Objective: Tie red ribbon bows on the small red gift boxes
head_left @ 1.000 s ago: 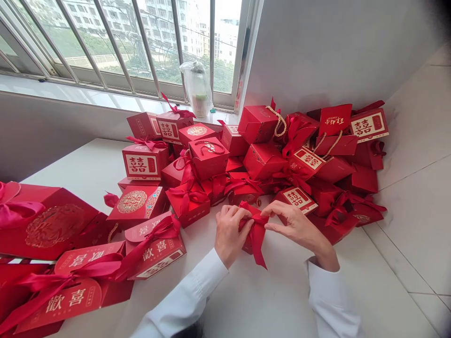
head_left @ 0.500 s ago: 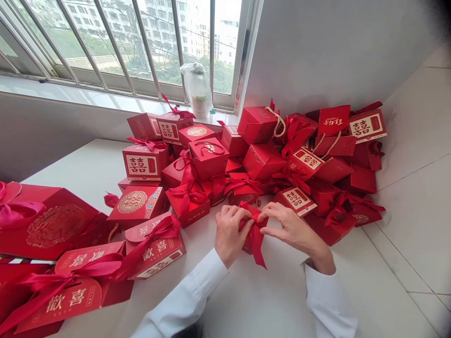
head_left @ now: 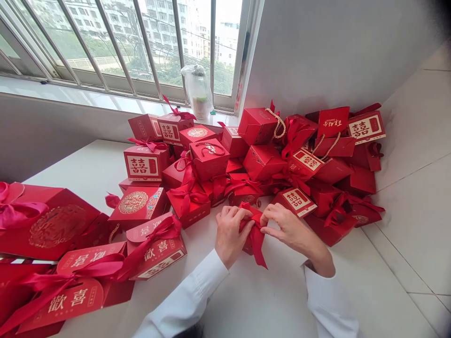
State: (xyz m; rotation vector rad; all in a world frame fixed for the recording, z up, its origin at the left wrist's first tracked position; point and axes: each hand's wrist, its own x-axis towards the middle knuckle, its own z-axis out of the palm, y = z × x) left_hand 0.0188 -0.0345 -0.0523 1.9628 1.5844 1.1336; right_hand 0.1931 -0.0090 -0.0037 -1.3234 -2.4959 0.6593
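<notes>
The glossy red ribbon point(head_left: 257, 240) sits over the white worktop point(head_left: 268, 300), just before the pile of red boxes point(head_left: 264, 162), its long tail pointing toward me. My left hand point(head_left: 230, 234) and right hand point(head_left: 289, 230) each grip it, fingertips pinching its top.

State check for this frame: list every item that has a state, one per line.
left hand, pinching the red ribbon
right hand, pinching the red ribbon
red ribbon, gathered between both hands, tail hanging loose
boxes at left, closed, ribbons tied
bag on sill, upright
</notes>
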